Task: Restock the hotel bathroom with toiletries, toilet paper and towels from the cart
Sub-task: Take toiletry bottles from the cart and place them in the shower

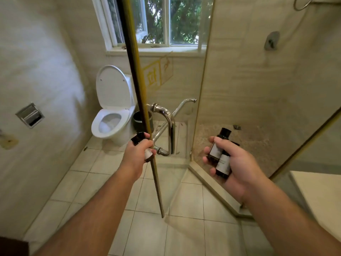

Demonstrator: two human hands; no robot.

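At the glass door's edge: left hand (137, 154) curled round one small dark bottle (137, 139), its round black cap poking out above the knuckles and a pale label showing below the fingers. The fingers lie against the door's brass-coloured edge strip (137, 80). Contact with the handle cannot be confirmed. Right hand (238, 163) grips two matching bottles (216, 151) side by side. Both are cylindrical and dark brown, with matt grey-white labels. The thumb lies across the upper one, whose black cap points away from the wrist.

Between the hands: chrome tubular door handle (168, 117), polished, bent in a D, lower mount just beside the left fingers.
Beyond the right hand: shower floor (258, 143), pebbled, beige.
Beyond the left hand: white glossy toilet (112, 108), lid up, with a dark round bin (137, 120) just beside it.
Far left of the left hand: recessed steel paper holder (30, 115) set in the wall.
Under both forearms: square pale floor tiles (147, 230) with grey grout.
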